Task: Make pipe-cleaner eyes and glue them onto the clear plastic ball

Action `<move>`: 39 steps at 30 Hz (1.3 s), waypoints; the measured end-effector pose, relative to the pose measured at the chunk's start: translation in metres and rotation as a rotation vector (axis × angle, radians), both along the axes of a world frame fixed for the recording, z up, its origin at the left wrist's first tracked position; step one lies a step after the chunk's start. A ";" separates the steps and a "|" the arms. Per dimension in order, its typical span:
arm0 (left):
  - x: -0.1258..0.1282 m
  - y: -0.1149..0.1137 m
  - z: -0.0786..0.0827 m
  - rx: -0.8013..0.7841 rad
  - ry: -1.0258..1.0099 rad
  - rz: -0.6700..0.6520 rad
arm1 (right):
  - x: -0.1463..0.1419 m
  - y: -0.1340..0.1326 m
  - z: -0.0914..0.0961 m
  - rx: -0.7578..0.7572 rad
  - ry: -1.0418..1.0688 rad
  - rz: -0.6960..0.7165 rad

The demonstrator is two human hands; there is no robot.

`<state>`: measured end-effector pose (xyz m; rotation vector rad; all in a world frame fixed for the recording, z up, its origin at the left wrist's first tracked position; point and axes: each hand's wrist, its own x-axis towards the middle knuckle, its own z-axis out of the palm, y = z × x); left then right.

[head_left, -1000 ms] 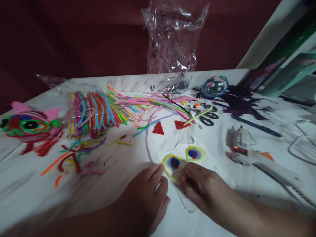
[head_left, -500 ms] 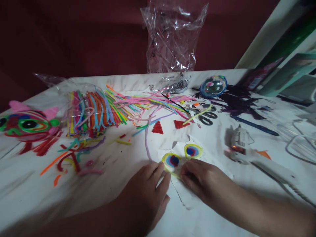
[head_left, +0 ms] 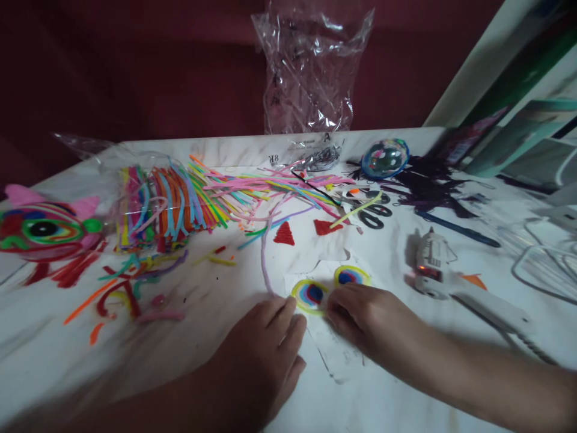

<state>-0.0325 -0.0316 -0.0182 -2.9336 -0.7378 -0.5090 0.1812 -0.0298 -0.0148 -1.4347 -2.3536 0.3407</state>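
Observation:
On a sheet of white paper [head_left: 336, 346] lie two eye-like discs, coiled in blue, red, pale and yellow. The left disc [head_left: 310, 294] sits between my hands; the right disc [head_left: 350, 275] is partly covered by my right hand [head_left: 360, 310]. That hand is closed in a pinch at the left disc's lower right edge, on the yellow pipe cleaner [head_left: 312, 311] that rims it. My left hand [head_left: 270, 343] rests its fingertips at the disc's lower left side, fingers bent but apart. A lilac pipe cleaner [head_left: 265, 264] runs down to its fingertips.
Two red triangles [head_left: 284, 233] lie beyond the paper. Scissors [head_left: 376, 213], a dark pen [head_left: 457, 228] and a glue gun [head_left: 435, 264] are to the right. Bagged pipe cleaners [head_left: 175, 201], loose scraps [head_left: 121, 288] and a colourful animal face [head_left: 49, 231] are to the left.
My right hand has drawn slightly closer to the left disc, and the yellow pipe cleaner now lies nearer its lower edge. The view has shifted slightly.

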 end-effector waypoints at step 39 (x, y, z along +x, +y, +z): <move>0.007 0.005 0.001 -0.143 0.106 0.058 | 0.017 0.000 0.004 0.185 -0.072 0.174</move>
